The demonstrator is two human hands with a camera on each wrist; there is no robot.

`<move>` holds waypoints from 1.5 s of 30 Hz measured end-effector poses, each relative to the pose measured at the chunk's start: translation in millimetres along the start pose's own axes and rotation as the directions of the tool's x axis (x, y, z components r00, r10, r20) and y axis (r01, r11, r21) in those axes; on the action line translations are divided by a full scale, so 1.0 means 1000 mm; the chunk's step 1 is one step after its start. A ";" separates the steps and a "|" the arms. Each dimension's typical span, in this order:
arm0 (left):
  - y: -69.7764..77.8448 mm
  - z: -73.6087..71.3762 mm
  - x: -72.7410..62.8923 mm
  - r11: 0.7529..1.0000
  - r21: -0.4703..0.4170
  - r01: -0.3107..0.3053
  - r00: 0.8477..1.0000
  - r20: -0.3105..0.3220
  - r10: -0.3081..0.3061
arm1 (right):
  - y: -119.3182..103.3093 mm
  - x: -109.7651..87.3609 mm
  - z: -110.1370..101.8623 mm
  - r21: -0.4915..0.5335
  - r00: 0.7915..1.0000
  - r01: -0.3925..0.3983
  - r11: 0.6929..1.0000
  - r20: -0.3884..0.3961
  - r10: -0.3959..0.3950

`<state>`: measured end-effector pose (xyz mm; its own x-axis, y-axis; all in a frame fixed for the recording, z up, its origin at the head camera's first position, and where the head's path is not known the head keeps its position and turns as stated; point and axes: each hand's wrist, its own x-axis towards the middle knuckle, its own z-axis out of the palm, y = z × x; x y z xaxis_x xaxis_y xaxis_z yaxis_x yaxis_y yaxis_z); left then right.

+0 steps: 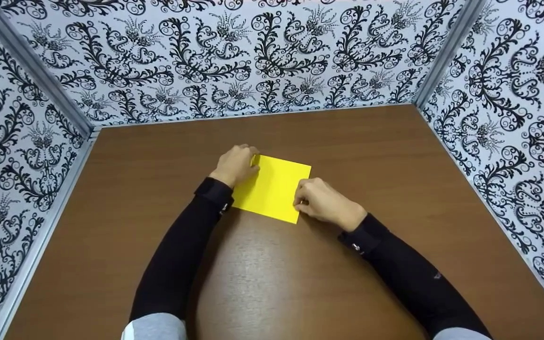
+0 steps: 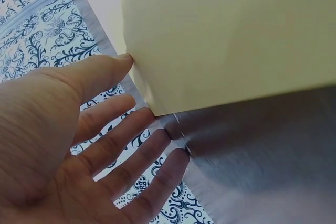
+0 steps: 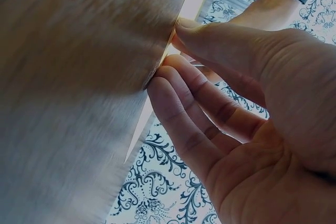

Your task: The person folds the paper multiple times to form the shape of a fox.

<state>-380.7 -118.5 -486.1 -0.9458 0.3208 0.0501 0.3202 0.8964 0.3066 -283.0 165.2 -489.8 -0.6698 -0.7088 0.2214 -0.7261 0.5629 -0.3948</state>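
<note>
A square yellow sheet of paper (image 1: 274, 193) lies on the brown table, turned slightly. My left hand (image 1: 236, 166) is at its far left corner. In the left wrist view, the thumb tip touches the edge of the sheet (image 2: 226, 35), while the fingers of my left hand (image 2: 94, 140) spread out, fairly straight, beside the corner. On the other side, my right hand (image 1: 326, 200) pinches the right edge. The right wrist view shows the thumb and fingertips of my right hand (image 3: 231, 93) meeting at the thin paper edge; most of the sheet is hidden there.
The wooden table (image 1: 158, 156) stretches out around the paper. White walls with black scroll patterns (image 1: 215, 56) enclose it at the back and sides, with grey metal profiles (image 1: 36, 66) at the corners. Both forearms wear black sleeves (image 1: 173, 255).
</note>
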 end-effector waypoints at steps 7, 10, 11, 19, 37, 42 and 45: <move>-0.002 0.002 0.001 1.000 -0.024 0.012 1.000 -0.011 -0.013 | 0.000 -0.001 0.000 -0.002 1.000 -0.002 1.000 -0.002 0.002; -0.003 0.002 0.001 1.000 -0.029 0.012 1.000 -0.012 -0.013 | -0.001 -0.001 0.001 -0.007 1.000 -0.007 1.000 -0.001 0.007; -0.003 0.003 0.001 0.999 -0.029 0.013 1.000 -0.010 -0.013 | -0.001 -0.001 0.001 -0.006 1.000 -0.010 1.000 0.000 0.010; -0.001 0.003 -0.005 0.997 -0.073 0.028 1.000 0.004 -0.028 | -0.002 -0.001 0.001 -0.017 1.000 -0.005 1.000 -0.008 0.005; 0.003 0.002 -0.009 0.971 -0.238 -0.014 1.000 -0.017 0.010 | -0.001 0.000 -0.001 0.016 1.000 0.001 1.000 -0.007 -0.001; 0.004 0.004 -0.012 0.964 -0.265 -0.025 0.999 -0.035 0.016 | -0.001 0.001 -0.002 0.018 1.000 -0.006 1.000 0.002 0.006; 0.004 0.006 -0.014 0.962 -0.272 -0.016 0.999 -0.044 0.004 | -0.001 0.001 -0.001 0.020 1.000 -0.013 1.000 0.011 0.012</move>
<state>-366.4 -117.8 -491.0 -0.9461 0.3100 0.0935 0.3083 0.7742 0.5527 -283.4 164.9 -488.1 -0.6770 -0.7063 0.2070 -0.7144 0.5631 -0.4154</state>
